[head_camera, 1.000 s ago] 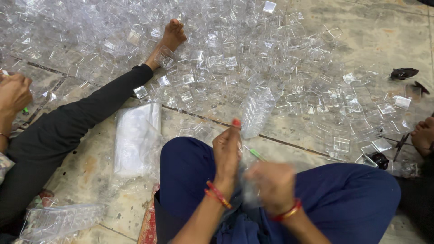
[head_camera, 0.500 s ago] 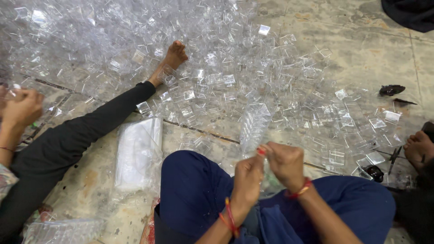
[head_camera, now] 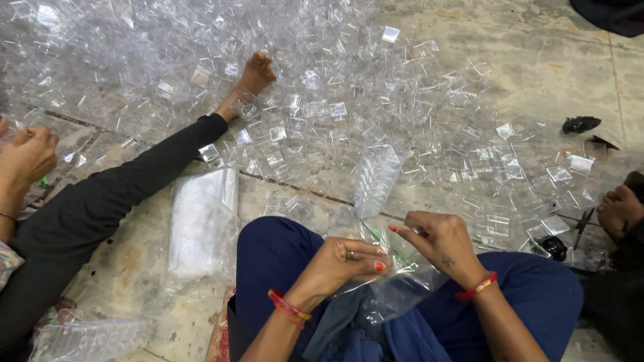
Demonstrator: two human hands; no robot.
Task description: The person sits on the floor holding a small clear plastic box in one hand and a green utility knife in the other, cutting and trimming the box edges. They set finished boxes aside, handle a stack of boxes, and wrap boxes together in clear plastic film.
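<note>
Over my lap, my left hand [head_camera: 349,263] and my right hand [head_camera: 439,240] both pinch the mouth of a clear plastic bag [head_camera: 396,285] that sags between them onto my blue trousers. A tall stack of small clear plastic boxes [head_camera: 376,177] stands on the floor just beyond my knees, in front of both hands. Beyond it, a wide heap of small clear plastic boxes [head_camera: 322,100] covers the stone floor.
A co-worker's leg in black [head_camera: 114,194] stretches across the floor at left, foot [head_camera: 255,74] in the heap; that person's hand [head_camera: 27,157] is at the left edge. A pile of folded clear bags [head_camera: 201,221] lies by my left knee. Another person's foot [head_camera: 617,211] shows at right.
My hands have drawn apart and lowered, and the clear bag is now spread between them. The view has shifted slightly; the co-worker's hand at left has stayed near its place.
</note>
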